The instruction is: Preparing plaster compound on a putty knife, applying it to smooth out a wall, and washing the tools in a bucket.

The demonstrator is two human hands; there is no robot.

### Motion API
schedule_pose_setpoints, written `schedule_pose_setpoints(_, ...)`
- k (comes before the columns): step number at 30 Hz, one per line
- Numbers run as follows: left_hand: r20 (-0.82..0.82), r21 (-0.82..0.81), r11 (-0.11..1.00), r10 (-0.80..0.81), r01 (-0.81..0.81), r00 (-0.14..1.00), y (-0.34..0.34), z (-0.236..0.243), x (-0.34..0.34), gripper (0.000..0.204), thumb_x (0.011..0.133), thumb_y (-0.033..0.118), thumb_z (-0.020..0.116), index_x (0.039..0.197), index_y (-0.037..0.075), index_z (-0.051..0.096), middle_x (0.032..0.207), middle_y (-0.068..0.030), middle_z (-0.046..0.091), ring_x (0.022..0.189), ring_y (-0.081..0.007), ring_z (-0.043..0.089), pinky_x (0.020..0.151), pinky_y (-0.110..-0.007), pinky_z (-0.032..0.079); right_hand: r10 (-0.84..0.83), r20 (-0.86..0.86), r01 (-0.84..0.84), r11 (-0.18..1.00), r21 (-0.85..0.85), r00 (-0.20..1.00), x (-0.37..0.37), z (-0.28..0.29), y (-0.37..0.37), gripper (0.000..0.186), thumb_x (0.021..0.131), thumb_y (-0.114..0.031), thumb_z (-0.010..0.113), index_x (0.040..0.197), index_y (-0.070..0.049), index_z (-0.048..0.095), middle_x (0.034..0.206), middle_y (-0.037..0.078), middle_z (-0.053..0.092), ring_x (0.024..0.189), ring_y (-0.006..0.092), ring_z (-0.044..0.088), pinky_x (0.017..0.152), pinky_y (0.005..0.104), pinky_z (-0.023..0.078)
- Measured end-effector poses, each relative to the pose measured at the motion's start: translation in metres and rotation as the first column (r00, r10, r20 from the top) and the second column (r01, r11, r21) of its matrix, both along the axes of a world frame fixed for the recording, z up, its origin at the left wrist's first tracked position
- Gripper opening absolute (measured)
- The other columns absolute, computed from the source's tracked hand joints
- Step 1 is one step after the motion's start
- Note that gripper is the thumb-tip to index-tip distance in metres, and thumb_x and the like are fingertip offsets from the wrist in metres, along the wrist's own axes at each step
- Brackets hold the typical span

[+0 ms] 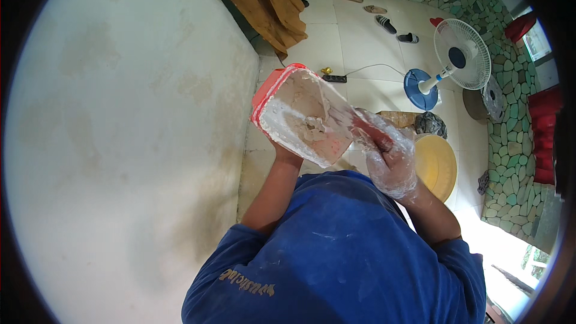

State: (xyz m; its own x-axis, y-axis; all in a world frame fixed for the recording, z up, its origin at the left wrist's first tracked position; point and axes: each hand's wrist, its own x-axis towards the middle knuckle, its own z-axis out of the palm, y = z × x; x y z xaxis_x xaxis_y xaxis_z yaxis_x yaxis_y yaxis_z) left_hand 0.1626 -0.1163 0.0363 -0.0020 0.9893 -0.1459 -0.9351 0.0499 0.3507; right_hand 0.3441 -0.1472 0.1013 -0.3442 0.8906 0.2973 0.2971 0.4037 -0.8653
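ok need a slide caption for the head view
White-smeared right hand at a red-edged container, left hand partly behind it, pale wall alongside.

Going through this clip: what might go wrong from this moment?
1. The right hand is coated in white paste, so its hold on the red-edged piece could slip.
2. Paste is smeared over that piece, held above the blue shirt and tiled floor; some might drip onto either.
3. A power strip and its cord lie on the floor ahead, a possible trip hazard.
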Motion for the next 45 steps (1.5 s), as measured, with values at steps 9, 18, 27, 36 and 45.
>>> schedule_pose_setpoints(9, -0.043, 0.297, 0.954, 0.05, -0.034, 0.998, 0.008, -0.038, -0.008, 0.097, 0.071, 0.083, 0.028, 0.141, 0.015, 0.023, 0.143, -0.0092, 0.03, 0.13, -0.028, 0.031, 0.108, -0.044, 0.026, 0.03, -0.083, -0.031, 1.0, -0.005, 0.996, -0.022, -0.01, 0.006, 0.033, 0.079, -0.004, 0.059, 0.112, -0.002, 0.058, 0.1, 0.018, 0.063, 0.08, 0.0259, 0.065, 0.069, 0.0309, 0.051)
schedule_pose_setpoints(18, -0.055, 0.16, 0.984, 0.091, -0.081, 0.994, 0.009, -0.049, -0.027, 0.104, 0.066, 0.087, 0.027, 0.141, 0.014, 0.023, 0.143, -0.0094, 0.029, 0.13, -0.0283, 0.031, 0.108, -0.043, 0.026, -0.014, -0.241, -0.026, 0.986, -0.163, 0.97, -0.046, 0.007, 0.001, 0.022, 0.082, -0.001, 0.057, 0.102, 0.006, 0.061, 0.102, 0.015, 0.063, 0.088, 0.017, 0.06, 0.077, 0.0286, 0.047)
schedule_pose_setpoints(27, 0.012, 0.074, 0.997, 0.036, -0.036, 0.999, 0.011, -0.07, -0.052, 0.104, 0.066, 0.086, 0.031, 0.141, 0.014, 0.024, 0.143, -0.0086, 0.028, 0.131, -0.0274, 0.03, 0.108, -0.044, 0.025, 0.067, -0.129, -0.089, 0.981, -0.174, 0.989, -0.077, -0.002, 0.012, 0.024, 0.083, -0.003, 0.057, 0.105, 0.006, 0.06, 0.105, 0.015, 0.062, 0.094, 0.0181, 0.059, 0.084, 0.0292, 0.046)
schedule_pose_setpoints(36, -0.036, 0.191, 0.981, -0.035, 0.041, 0.999, 0.006, -0.065, -0.092, 0.103, 0.067, 0.085, 0.032, 0.14, 0.014, 0.025, 0.143, -0.0081, 0.029, 0.131, -0.0271, 0.029, 0.108, -0.044, 0.025, -0.022, -0.297, -0.121, 0.884, -0.453, 0.955, -0.117, -0.002, 0.009, 0.023, 0.084, -0.006, 0.059, 0.105, 0.003, 0.06, 0.096, 0.008, 0.065, 0.086, 0.0117, 0.059, 0.077, 0.0262, 0.047)
schedule_pose_setpoints(45, -0.096, 0.251, 0.967, 0.073, -0.047, 0.993, -0.026, -0.026, -0.161, 0.079, 0.083, 0.069, 0.032, 0.14, 0.016, 0.026, 0.142, -0.0075, 0.032, 0.129, -0.0279, 0.034, 0.106, -0.045, 0.03, -0.238, -0.525, -0.208, 0.728, -0.653, 0.817, -0.174, 0.012, -0.012, 0.021, 0.084, -0.005, 0.06, 0.105, 0.0, 0.057, 0.095, 0.008, 0.064, 0.086, 0.0142, 0.062, 0.073, 0.0272, 0.052)
